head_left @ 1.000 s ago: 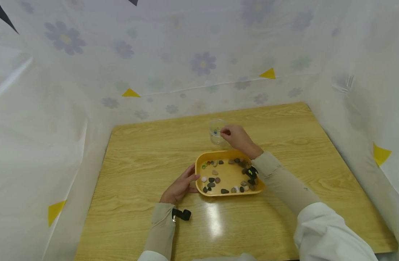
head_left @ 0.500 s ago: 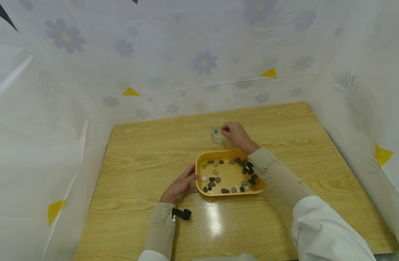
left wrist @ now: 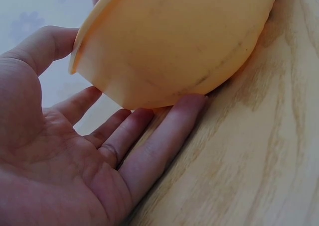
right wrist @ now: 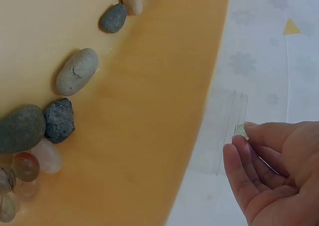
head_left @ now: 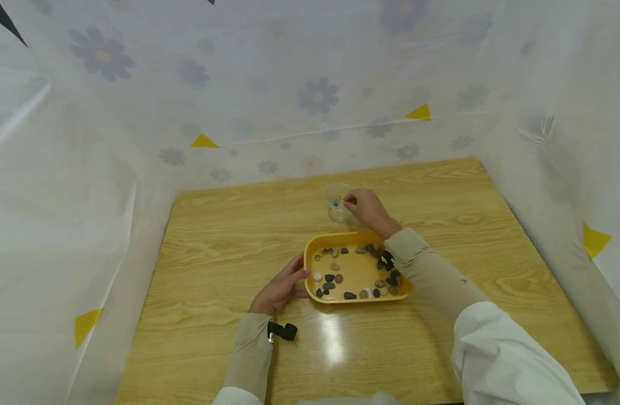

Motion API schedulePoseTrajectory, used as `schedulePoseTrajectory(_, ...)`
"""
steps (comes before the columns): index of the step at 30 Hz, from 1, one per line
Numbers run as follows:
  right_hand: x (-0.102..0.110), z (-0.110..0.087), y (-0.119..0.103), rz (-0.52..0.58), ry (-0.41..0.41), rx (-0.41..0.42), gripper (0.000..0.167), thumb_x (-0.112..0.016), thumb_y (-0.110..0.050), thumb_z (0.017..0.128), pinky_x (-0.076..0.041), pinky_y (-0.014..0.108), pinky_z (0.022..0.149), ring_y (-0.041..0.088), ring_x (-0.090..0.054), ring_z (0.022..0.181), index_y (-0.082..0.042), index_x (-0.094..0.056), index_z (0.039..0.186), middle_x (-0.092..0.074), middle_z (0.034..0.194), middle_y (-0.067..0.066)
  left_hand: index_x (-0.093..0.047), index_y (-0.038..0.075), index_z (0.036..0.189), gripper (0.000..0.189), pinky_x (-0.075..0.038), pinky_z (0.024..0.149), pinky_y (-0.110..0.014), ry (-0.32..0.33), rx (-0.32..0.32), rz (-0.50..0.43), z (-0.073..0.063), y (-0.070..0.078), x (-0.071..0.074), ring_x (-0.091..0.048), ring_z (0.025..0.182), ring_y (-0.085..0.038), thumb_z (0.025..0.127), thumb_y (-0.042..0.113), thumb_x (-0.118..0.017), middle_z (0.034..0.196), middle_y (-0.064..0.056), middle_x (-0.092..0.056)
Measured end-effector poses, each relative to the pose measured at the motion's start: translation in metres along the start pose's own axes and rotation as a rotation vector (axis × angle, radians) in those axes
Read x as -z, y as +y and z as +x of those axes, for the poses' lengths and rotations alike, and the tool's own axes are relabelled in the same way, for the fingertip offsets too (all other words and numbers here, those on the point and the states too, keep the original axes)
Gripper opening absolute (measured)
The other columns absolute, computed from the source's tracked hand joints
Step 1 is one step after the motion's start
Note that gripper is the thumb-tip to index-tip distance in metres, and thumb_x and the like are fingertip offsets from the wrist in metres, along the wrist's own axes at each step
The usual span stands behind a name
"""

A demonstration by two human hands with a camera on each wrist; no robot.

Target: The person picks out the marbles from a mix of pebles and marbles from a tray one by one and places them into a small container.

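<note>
My left hand (head_left: 279, 288) holds the left end of a yellow plastic tray (head_left: 358, 267). In the left wrist view the thumb lies at the rim and the fingers reach to the tray's lower edge by the table. Beyond the tray stands a clear cup (head_left: 334, 214) with a few small blue and green marbles low inside. My right hand (head_left: 369, 211) is at the cup's right rim. Between its thumb and index finger it pinches a small pale green marble (right wrist: 241, 131), partly hidden by the fingertips.
Pebbles in grey, black, white and brown lie in the tray, such as a pale oval pebble (right wrist: 77, 71). Several marbles, one of them green (head_left: 317, 257), sit at its far left. The wooden table (head_left: 229, 236) is bounded by white flower-patterned sheeting (head_left: 269, 124).
Since a second ago my right hand and forearm have shifted slightly left over the cup's rim, then stayed nearly still. The left hand and tray have kept their place.
</note>
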State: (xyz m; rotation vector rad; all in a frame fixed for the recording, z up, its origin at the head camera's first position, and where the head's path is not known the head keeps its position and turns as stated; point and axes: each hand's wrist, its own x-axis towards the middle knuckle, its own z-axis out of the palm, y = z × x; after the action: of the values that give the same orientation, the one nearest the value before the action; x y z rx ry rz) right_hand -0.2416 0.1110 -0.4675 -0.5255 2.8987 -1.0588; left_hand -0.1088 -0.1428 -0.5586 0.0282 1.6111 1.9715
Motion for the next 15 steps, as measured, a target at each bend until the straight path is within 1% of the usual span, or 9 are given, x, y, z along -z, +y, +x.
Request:
schedulePoseTrajectory(7,-0.0007,-0.0004,0.0,0.002,0.006,-0.005,0.018,-0.059,-0.015,0.092,-0.051,0.037,0.078,0.021,-0.06,0.088,-0.003,-0.067,0.104,-0.065,0.099,0.01,-0.027,0.034,0.146,0.062,-0.053,0.076,-0.046,0.011,0.017,-0.001,0.0,-0.0001,0.0002,-0.055,0.107,-0.03,0.093,0.024,-0.057,0.15,-0.001,-0.022)
schedulePoseTrajectory(9,-0.0011,-0.0005,-0.0003,-0.004,0.005,-0.013,0.018,-0.058,-0.016,0.093,-0.051,0.036,0.077,0.02,-0.06,0.088,-0.004,-0.067,0.104,-0.065,0.099,0.009,-0.027,0.033,0.146,0.061,-0.053,0.075,-0.046,0.011,0.014,-0.001,-0.0001,-0.0002,0.0001,-0.056,0.106,-0.031,0.093,0.023,-0.056,0.15,-0.002,-0.022)
schedulePoseTrajectory(15,-0.0023,-0.0004,-0.0009,-0.008,-0.002,-0.021,0.021,-0.059,-0.015,0.092,-0.051,0.036,0.078,0.021,-0.06,0.088,-0.001,-0.066,0.106,-0.065,0.099,0.009,-0.028,0.032,0.146,0.06,-0.054,0.074,-0.046,0.006,0.005,-0.007,-0.0008,0.0004,0.0,-0.056,0.105,-0.031,0.093,0.023,-0.056,0.149,-0.004,-0.023)
